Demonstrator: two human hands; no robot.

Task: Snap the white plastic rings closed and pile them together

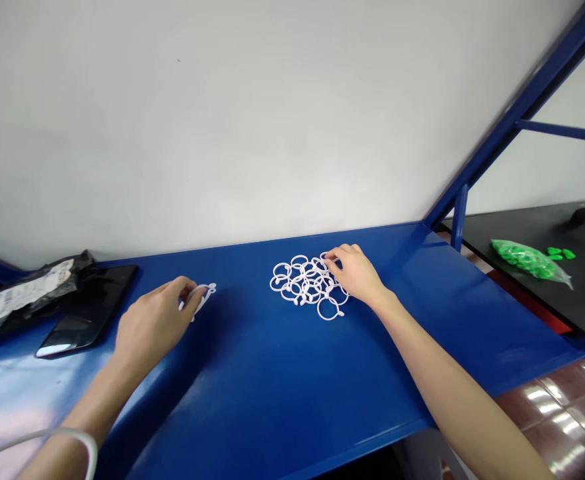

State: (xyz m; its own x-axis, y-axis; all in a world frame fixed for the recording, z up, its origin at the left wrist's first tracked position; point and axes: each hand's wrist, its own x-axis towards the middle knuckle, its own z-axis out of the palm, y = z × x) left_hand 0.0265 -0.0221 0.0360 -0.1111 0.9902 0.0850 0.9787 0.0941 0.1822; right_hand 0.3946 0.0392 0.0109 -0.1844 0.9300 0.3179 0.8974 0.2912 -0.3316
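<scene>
A pile of thin white plastic rings (308, 288), each with a small knob on its rim, lies on the blue table (272, 373). My right hand (355, 270) reaches the pile's upper right edge, its thumb and fingertips closed on one of the rings there. Well to the left of the pile, my left hand (160, 313) is held just over the table. It pinches a couple of white rings (203, 299) between thumb and fingers; part of them is hidden by the hand.
Behind my left hand lie a dark tablet-like slab (92, 317) and a black plastic parcel (27, 290) with a label. A white cable (72, 433) crosses my left forearm. At right, a bag of green pieces (530, 259) rests on a black table beyond a blue frame (460, 217).
</scene>
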